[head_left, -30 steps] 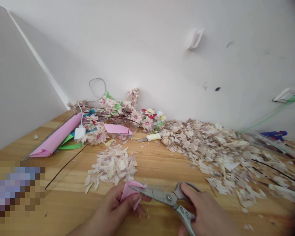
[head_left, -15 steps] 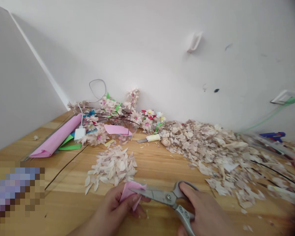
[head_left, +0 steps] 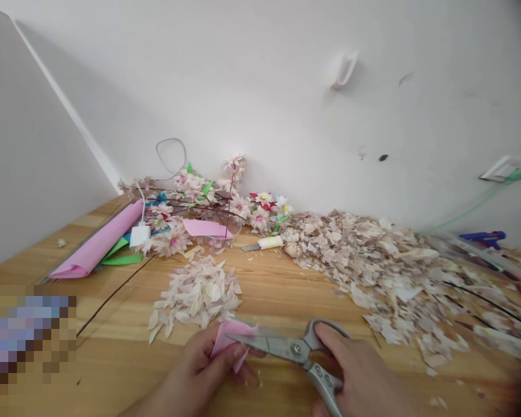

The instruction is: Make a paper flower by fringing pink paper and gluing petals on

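Where the scissors (head_left: 282, 347) meet pink paper (head_left: 230, 341), cut paper petals (head_left: 195, 292) lie just beyond

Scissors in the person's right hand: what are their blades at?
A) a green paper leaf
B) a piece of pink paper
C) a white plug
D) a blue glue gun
B. The blades of the scissors held in the right hand meet the pink paper pinched in the left hand.
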A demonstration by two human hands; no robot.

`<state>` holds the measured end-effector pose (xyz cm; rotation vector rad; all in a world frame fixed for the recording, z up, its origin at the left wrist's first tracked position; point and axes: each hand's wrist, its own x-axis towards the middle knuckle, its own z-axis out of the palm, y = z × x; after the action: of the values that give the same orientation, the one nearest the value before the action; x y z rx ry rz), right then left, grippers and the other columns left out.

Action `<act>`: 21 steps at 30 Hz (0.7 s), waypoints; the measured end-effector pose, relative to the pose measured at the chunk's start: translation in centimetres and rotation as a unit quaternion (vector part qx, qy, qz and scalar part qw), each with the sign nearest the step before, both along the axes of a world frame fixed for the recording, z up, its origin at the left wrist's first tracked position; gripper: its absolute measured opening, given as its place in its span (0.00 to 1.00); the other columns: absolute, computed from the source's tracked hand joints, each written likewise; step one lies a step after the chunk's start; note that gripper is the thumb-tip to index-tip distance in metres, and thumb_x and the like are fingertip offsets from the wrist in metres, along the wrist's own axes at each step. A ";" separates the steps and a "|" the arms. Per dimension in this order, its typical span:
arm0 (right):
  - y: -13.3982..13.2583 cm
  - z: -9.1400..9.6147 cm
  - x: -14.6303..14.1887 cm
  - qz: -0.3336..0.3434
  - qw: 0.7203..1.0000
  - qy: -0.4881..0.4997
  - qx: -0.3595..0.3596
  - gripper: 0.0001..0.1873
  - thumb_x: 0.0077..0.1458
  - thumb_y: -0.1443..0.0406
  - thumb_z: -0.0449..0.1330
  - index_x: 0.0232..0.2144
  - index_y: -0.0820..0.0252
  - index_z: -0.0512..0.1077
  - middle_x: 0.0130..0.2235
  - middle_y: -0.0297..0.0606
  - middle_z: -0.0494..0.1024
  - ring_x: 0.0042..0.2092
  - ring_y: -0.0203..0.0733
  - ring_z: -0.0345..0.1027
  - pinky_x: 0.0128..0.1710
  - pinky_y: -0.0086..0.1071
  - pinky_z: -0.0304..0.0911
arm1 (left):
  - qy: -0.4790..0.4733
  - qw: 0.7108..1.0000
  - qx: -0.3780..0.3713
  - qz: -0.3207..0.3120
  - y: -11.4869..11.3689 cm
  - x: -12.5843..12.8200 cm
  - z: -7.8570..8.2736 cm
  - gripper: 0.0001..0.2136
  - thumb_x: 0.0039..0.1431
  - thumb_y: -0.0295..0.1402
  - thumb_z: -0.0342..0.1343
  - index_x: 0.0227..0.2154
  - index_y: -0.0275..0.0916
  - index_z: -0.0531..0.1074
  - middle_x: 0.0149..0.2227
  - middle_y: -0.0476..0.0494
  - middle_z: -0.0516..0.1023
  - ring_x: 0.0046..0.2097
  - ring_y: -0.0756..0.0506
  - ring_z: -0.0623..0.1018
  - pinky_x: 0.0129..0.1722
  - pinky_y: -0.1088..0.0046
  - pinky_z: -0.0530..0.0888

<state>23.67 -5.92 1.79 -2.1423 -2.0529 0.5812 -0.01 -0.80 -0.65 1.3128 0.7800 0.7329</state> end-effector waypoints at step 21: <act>0.3 0.3 0.0 0.021 0.999 -0.017 0.038 0.27 0.25 0.57 0.71 0.29 0.54 0.63 0.33 0.32 0.74 0.35 0.44 0.66 0.31 0.29 0.55 | -0.020 1.000 -0.009 0.001 0.1 -0.1 -0.4 0.14 0.55 0.44 0.52 0.37 0.40 0.73 0.26 0.47 0.80 0.29 0.48 0.76 0.31 0.76 0.70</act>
<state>23.70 -5.64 2.08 -2.0855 -2.1068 0.4683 -0.09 -0.73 -1.02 1.2773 0.7560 0.7499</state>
